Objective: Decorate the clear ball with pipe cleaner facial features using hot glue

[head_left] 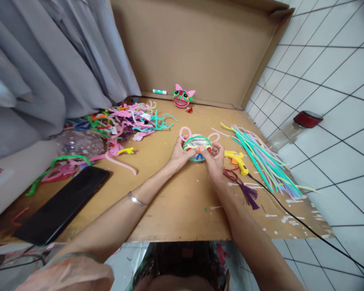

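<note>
Over the middle of the table, both my hands hold a round craft piece [199,142] edged in green pipe cleaner. Two pink pipe-cleaner loops stick up from its top like ears, and orange and blue bits show near its bottom. My left hand [181,154] grips its left side, thumb across the front. My right hand [214,158] closes round its right side, thumb and fingers near the orange bit. Just right of that hand lie a yellow hot glue gun [238,161] and a purple tassel [249,195] on a red cord.
A finished-looking pink-eared animal face [182,97] and a glue stick [159,92] stand at the back by the cardboard [194,48]. Pipe cleaners [261,157] lie right, a tangled heap [127,119] left. A black phone-like slab [63,204] lies front left. The glue gun's cord [294,216] runs off right.
</note>
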A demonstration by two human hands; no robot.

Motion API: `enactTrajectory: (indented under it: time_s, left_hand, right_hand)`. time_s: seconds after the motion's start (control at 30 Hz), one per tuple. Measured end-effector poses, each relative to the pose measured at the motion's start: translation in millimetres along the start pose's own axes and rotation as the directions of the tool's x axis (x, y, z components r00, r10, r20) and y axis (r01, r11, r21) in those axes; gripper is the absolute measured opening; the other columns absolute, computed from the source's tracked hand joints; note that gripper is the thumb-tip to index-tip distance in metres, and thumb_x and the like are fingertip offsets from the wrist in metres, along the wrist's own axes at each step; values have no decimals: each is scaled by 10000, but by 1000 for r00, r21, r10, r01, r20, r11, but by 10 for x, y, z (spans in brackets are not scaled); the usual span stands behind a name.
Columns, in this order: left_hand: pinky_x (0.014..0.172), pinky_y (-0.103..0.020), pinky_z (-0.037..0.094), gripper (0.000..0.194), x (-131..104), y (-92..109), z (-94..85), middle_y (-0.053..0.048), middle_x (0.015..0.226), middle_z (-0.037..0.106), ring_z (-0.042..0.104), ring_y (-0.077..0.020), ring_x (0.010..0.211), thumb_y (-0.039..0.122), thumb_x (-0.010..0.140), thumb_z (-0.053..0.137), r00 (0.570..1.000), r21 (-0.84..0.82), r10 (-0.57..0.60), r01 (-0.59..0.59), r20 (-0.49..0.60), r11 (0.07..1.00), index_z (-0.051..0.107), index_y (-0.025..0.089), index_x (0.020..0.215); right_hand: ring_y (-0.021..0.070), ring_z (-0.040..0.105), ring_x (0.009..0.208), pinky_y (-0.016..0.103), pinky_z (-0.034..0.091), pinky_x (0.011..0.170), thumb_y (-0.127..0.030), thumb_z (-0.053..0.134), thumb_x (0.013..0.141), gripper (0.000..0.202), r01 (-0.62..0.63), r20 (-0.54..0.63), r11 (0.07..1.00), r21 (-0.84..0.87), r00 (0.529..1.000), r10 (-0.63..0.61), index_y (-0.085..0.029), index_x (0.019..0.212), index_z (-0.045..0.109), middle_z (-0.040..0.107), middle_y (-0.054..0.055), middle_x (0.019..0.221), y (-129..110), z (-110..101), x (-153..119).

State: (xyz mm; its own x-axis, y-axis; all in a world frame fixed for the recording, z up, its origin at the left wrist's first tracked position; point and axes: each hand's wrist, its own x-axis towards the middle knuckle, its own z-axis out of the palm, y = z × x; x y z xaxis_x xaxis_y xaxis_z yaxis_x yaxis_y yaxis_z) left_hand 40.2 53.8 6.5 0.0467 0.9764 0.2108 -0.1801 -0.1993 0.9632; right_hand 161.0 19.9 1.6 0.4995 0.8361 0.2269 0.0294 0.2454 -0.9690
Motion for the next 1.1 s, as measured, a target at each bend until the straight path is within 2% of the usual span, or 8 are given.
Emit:
enactTrajectory:
  time_s: [0.2, 0.43, 0.67, 0.87, 1.1]
  left_hand:
    - [834, -306, 462, 580, -22, 41, -24, -34, 1002, 578, 573, -165, 894, 325, 547, 757, 999, -23, 4, -3, 40, 1000, 472, 195, 1035]
    - [849, -313, 455, 585, -34, 56, -27, -33, 1010, 588, 576, -181, 926, 336, 545, 767, 999, -42, -4, 6, 50, 999, 468, 205, 1031]
    - [879, -312, 457, 572, -44, -26, -63, -45, 1050, 591, 575, -190, 990, 429, 645, 753, 994, -99, 17, -7, 106, 995, 482, 200, 1093]
    - [867, -310, 472, 694, -53, 0, -41, -44, 1048, 590, 587, -187, 951, 364, 531, 850, 996, -74, 3, 4, 95, 997, 473, 200, 1090]
    - [858, -307, 476, 658, -56, 3, -16, -46, 1041, 593, 595, -187, 942, 341, 527, 833, 998, -33, 34, -32, 46, 999, 487, 196, 1068]
  right_hand:
    - [179, 545, 1035, 375, 429, 978, -527, 717, 651, 579, -27, 16, 997, 72, 1000, 26, -213, 1074, 477, 552, 63, 1100, 0, -19, 15]
    - [184, 550, 1028, 385, 446, 957, -451, 763, 614, 616, 21, 24, 999, 36, 999, -22, -208, 1091, 458, 561, 73, 1115, 39, -24, 23]
    - [181, 563, 986, 386, 454, 935, -420, 760, 603, 627, 36, -3, 999, -11, 999, -36, -212, 1108, 453, 572, 64, 1091, -2, -2, -10]
    - [182, 572, 962, 362, 475, 879, -439, 772, 589, 644, 12, -17, 1000, -6, 1000, -12, -211, 1103, 459, 578, 67, 1077, -38, 0, -31]
    - [169, 594, 913, 344, 502, 833, -422, 783, 592, 657, 19, -24, 1000, 3, 1000, -19, -219, 1118, 446, 585, 56, 1060, -32, 1, -63]
